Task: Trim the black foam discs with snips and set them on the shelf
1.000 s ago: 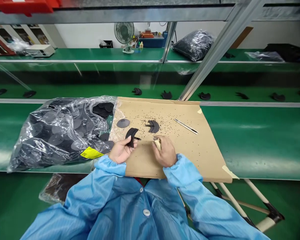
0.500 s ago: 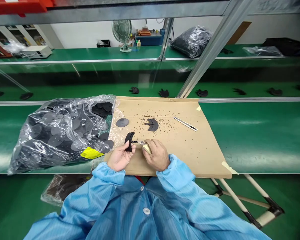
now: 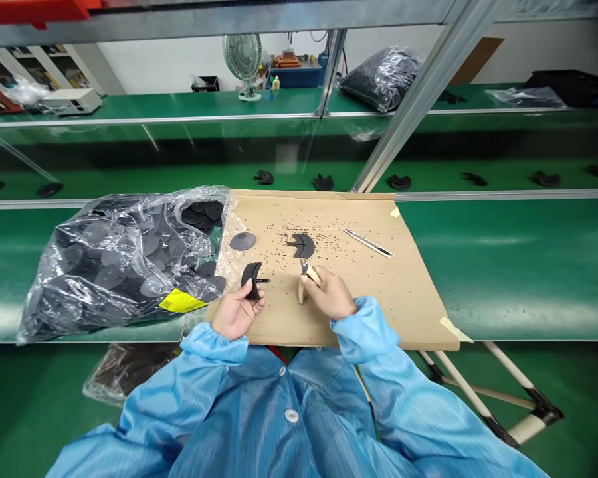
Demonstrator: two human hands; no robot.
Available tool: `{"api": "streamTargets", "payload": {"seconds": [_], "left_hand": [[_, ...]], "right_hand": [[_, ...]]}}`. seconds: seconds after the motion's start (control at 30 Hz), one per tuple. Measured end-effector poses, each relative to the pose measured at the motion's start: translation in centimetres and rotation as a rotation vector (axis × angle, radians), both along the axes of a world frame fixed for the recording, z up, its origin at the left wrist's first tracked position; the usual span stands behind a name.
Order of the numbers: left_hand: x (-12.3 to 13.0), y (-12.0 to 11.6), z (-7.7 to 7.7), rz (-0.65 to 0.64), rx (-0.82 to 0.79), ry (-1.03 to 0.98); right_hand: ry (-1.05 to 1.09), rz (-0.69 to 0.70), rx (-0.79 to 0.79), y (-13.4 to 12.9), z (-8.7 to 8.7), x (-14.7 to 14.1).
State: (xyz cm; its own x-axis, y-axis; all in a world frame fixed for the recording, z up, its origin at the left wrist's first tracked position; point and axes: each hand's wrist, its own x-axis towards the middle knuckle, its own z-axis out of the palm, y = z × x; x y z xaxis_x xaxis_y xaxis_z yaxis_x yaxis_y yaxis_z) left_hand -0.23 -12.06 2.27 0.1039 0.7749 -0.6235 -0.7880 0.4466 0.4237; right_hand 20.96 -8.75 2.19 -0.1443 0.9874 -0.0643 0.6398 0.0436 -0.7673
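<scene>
My left hand (image 3: 238,312) holds a curved black part (image 3: 250,280) upright, its thin stem pointing right. My right hand (image 3: 331,293) is closed on pliers (image 3: 303,282) with cream handles, jaws pointing away from me and apart from the held part. Just beyond the pliers' tip, a second curved black part (image 3: 305,246) lies on the cardboard sheet (image 3: 359,312) among many small black bits. A dark oval disc (image 3: 242,241) rests to its left, and a slim cutter knife (image 3: 369,243) to its right.
A clear plastic bag (image 3: 114,259) of black discs fills the bench's left side. Behind the cardboard, several black parts (image 3: 399,182) lie in a row on a green belt (image 3: 189,174). A slanting metal post (image 3: 408,99) rises behind the cardboard.
My right hand has moved right with the pliers, away from the black part in my left hand, and the pliers now point forward. My left hand has shifted slightly left with its part.
</scene>
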Motion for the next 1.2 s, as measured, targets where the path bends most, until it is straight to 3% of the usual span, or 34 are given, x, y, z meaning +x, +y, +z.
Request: {"api": "streamTargets", "payload": {"seconds": [0.13,0.27,0.4,0.6,0.93,1.2], "left_hand": [[0.0,0.0,-1.1,0.035,0.01,0.015],[0.1,0.0,-1.5,0.037,0.017,0.032],[0.1,-0.1,-1.3,0.037,0.035,0.048],[-0.2,-0.2,-1.3,0.018,0.037,0.015],[-0.1,-0.4,-1.4,-0.04,0.038,0.022],[0.2,-0.6,-1.5,-0.072,0.021,0.015]], "right_hand": [[-0.366,-0.19,0.203,-0.3,-1.3,-0.9],[-0.464,-0.176,0.298,-0.5,-3.0,-1.7],[-0.452,-0.145,0.34,-0.6,-3.3,-2.2],[-0.252,0.077,0.581,-1.8,-3.8,-2.4],[-0.315,0.227,0.628,-2.2,-4.6,-2.5],[-0.341,0.237,0.528,-2.3,-4.4,-2.4]]}}
